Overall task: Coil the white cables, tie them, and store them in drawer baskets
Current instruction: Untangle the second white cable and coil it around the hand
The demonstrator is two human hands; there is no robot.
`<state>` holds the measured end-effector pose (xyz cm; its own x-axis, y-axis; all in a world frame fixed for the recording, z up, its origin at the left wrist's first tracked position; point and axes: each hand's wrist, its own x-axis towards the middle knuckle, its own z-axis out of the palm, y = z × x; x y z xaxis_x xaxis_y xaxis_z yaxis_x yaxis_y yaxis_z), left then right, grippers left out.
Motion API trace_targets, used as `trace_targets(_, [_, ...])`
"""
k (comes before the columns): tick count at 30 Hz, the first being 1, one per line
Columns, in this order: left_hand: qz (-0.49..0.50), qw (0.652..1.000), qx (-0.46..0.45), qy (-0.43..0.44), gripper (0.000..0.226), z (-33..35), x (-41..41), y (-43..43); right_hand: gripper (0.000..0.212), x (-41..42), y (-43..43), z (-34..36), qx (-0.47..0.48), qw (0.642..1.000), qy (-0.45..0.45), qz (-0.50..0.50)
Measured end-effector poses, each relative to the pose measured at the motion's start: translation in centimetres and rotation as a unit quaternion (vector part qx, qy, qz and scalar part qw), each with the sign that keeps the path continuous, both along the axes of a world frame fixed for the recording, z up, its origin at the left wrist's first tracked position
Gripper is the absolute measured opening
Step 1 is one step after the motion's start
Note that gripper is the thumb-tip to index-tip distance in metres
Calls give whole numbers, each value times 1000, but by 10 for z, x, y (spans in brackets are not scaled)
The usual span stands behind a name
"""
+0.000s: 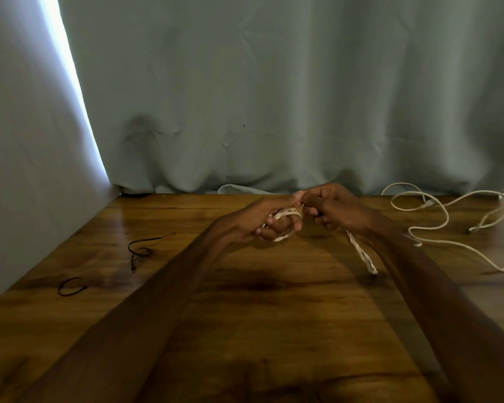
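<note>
Both arms reach straight out over the table (245, 301). The left hand (262, 219) curls round loops of white cable (285, 213). The right hand (332, 209) pinches the same cable.

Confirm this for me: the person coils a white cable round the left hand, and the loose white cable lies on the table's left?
Not quite. The head view shows the loose white cable on the right of the table, not the left; the rest holds.

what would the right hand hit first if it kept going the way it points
Probably the left hand and the cable wound on its fingers: the right hand points left at them, nearly touching. Depth is unclear.
</note>
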<state>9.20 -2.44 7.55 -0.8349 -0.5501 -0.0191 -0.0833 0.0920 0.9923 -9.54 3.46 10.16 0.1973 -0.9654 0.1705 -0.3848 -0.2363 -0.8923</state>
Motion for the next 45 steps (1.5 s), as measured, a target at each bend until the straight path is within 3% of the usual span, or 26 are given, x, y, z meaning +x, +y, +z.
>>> trace_targets(3, [7, 998, 1, 55, 39, 2, 2, 2, 48, 2, 3, -3, -55, 998, -12, -4])
trace_targets(6, [24, 996, 34, 73, 38, 4, 5, 3, 40, 4, -4, -11, -125, 992, 5, -34])
trace_targets(12, [17, 975, 126, 183, 31, 14, 8, -1, 31, 1, -20, -30, -234, 950, 183, -98])
trace_targets(17, [18, 946, 173, 274, 19, 14, -6, 3, 18, 25, -19, -55, -167, 946, 274, -52])
trace_targets(22, [206, 918, 119, 318, 15, 12, -4, -7, 22, 41, -18, -56, -152, 946, 287, -2])
trace_targets(25, [255, 905, 93, 326, 14, 5, 1, -13, 20, 52, -10, -51, -138, 954, 267, 22])
trace_targets(28, [288, 907, 55, 304, 14, 1, -3, -19, 18, 57, -4, -46, -124, 960, 248, 36])
trace_targets(34, [330, 919, -172, 134, 14, -18, 3, -29, 32, 53, 13, -18, -122, 964, 231, 53])
trace_targets(37, [333, 930, -143, 64, 13, -23, 20, -32, 29, 51, 21, -5, -154, 967, 195, 55])
trace_targets(40, [298, 947, -119, 21, 46, -21, 20, -28, 28, 41, 18, 0, -139, 984, 104, 31])
trace_targets(42, [244, 966, -83, 25, 39, -18, 13, -19, 30, 30, 12, 3, -142, 988, 64, 17])
trace_targets(45, [104, 992, 23, 71, 55, -6, 5, -8, 31, 16, 3, 1, -183, 981, 53, -33])
